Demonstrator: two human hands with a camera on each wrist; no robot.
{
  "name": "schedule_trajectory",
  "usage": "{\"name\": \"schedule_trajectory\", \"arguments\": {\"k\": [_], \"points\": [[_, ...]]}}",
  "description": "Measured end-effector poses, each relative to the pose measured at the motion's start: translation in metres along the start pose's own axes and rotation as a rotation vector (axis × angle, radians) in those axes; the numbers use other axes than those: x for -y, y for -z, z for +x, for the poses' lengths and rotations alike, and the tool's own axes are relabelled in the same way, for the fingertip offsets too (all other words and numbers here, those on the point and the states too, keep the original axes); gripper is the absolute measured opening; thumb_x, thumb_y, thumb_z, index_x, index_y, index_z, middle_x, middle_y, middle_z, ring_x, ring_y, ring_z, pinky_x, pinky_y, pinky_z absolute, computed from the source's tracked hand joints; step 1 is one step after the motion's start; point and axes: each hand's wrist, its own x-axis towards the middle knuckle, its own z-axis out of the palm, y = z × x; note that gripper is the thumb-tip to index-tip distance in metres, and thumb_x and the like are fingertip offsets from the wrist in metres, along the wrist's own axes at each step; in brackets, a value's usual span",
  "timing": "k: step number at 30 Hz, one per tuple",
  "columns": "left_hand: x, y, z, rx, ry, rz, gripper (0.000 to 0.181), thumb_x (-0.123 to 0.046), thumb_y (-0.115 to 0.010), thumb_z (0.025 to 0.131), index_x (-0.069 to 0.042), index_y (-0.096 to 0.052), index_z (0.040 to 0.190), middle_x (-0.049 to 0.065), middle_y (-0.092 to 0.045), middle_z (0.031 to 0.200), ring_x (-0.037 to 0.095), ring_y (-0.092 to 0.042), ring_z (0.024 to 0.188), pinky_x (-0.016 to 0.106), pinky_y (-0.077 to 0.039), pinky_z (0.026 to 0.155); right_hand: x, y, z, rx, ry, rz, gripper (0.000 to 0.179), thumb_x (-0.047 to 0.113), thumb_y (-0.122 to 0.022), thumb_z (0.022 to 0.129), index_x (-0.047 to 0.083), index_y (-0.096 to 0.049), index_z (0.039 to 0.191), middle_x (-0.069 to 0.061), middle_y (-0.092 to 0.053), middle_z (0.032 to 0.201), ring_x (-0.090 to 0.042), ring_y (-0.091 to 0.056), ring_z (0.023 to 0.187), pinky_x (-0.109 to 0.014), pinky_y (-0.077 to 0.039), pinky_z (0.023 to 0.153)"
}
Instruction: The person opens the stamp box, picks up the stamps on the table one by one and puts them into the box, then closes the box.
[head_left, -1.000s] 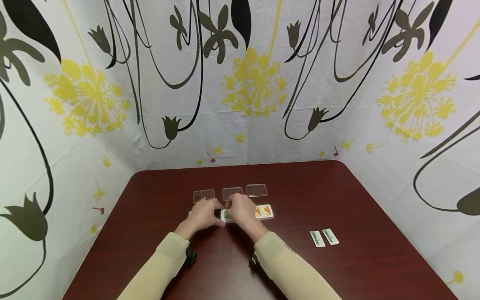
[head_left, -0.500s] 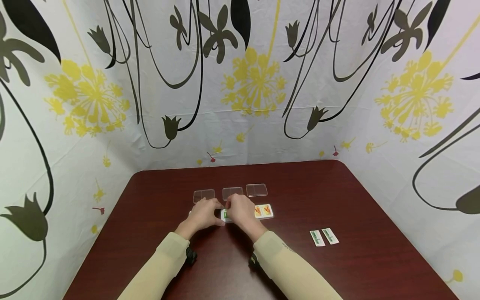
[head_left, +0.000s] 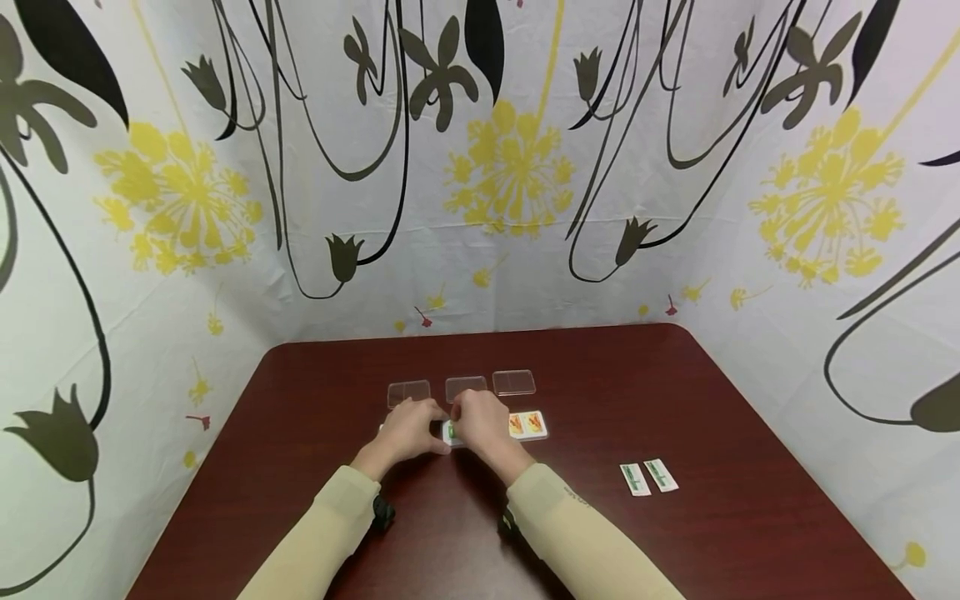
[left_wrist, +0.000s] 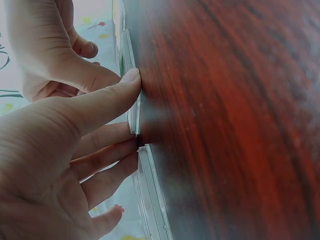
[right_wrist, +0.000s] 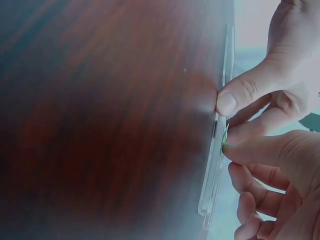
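Note:
My left hand (head_left: pixel 405 429) steadies a flat clear plastic case (head_left: pixel 449 435) at its left end, the thumb on the near edge and the fingers on the far side. Over the same case, my right hand (head_left: pixel 483 419) bends down with thumb and index finger together. In the right wrist view those fingertips pinch the raised edge of a thin card (right_wrist: pixel 226 132) with green on it. Most of the card is hidden behind the fingers. Just right of my right hand lies a case with orange-printed cards (head_left: pixel 529 424). Another clear case (left_wrist: pixel 154 195) lies beside my left fingers, mostly hidden in the head view.
Three clear, shallow plastic lids (head_left: pixel 408 393) lie in a row behind the cases. Two white cards with green print (head_left: pixel 635 479) lie apart at the right on the dark red table (head_left: pixel 585 533). A patterned cloth (head_left: pixel 495 275) hangs around the table's far side.
The head view has tilted very slightly. Both hands hold the same positions at the case, and the cards and lids stay where they were.

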Motion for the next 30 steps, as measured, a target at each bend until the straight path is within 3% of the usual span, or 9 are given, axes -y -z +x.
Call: {"name": "schedule_trajectory", "arguments": {"k": [8, 18, 24, 28, 30], "points": [[0.0, -0.001, 0.0, 0.002, 0.006, -0.017, 0.05, -0.041, -0.089, 0.076, -0.013, -0.077, 0.115, 0.003, -0.069, 0.118, 0.024, -0.065, 0.105, 0.059, -0.03, 0.112, -0.001, 0.013, 0.001, -0.023, 0.004, 0.031, 0.011, 0.015, -0.081, 0.079, 0.024, -0.076, 0.074, 0.01, -0.064, 0.07, -0.014, -0.059, 0.065, -0.034, -0.048, 0.055], [-0.001, 0.0, 0.004, 0.02, 0.014, -0.008, 0.055, -0.042, -0.088, 0.077, -0.012, -0.074, 0.121, 0.004, -0.067, 0.123, 0.026, -0.063, 0.112, 0.056, -0.038, 0.107, -0.005, 0.057, -0.006, -0.045, 0.029, 0.071, 0.008, 0.019, -0.079, 0.086, 0.019, -0.079, 0.094, 0.01, -0.065, 0.072, -0.011, -0.058, 0.064, -0.031, -0.047, 0.052], [0.001, 0.003, 0.004, 0.023, 0.029, -0.051, 0.065, -0.04, -0.088, 0.077, -0.007, -0.068, 0.13, 0.008, -0.065, 0.13, 0.028, -0.058, 0.123, 0.056, -0.03, 0.113, -0.016, 0.092, -0.02, -0.072, 0.01, 0.099, 0.009, 0.024, -0.074, 0.089, 0.022, -0.078, 0.097, 0.013, -0.066, 0.077, -0.008, -0.057, 0.064, -0.034, -0.047, 0.057], [0.004, 0.003, 0.001, -0.026, 0.047, -0.095, 0.065, -0.039, -0.087, 0.079, -0.008, -0.066, 0.133, 0.007, -0.064, 0.133, 0.025, -0.056, 0.128, 0.053, -0.024, 0.117, -0.031, 0.111, -0.034, -0.081, -0.022, 0.128, 0.008, 0.026, -0.073, 0.091, 0.026, -0.077, 0.098, 0.014, -0.066, 0.077, -0.008, -0.056, 0.062, -0.033, -0.045, 0.055], [0.003, 0.006, -0.001, -0.062, 0.054, -0.126, 0.062, -0.037, -0.086, 0.081, -0.009, -0.067, 0.132, 0.007, -0.064, 0.133, 0.023, -0.061, 0.121, 0.053, -0.02, 0.118, -0.042, 0.119, -0.042, -0.084, -0.034, 0.131, 0.009, 0.026, -0.072, 0.091, 0.026, -0.077, 0.099, 0.013, -0.066, 0.077, -0.009, -0.056, 0.061, -0.033, -0.044, 0.054]]}}
